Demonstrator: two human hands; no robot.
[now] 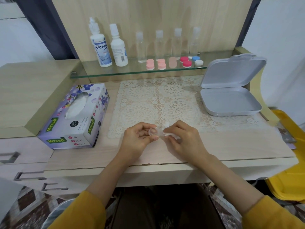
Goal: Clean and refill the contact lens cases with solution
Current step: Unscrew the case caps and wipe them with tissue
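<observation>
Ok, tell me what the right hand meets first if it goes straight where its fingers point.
The clear lens case held in the left hand: the right hand, gripping a tissue, points left at it. The tissue looks against the case, though depth is unclear.

Left hand [137,137] holds clear lens case [154,131]; right hand [179,138] pinches tissue [168,132].

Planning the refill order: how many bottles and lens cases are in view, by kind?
White opaque solution bottles: 2
Clear plastic bottles with white caps: 4
Coloured capped lens cases on the glass shelf: 5
Clear lens case in the left hand: 1
Total: 12
</observation>
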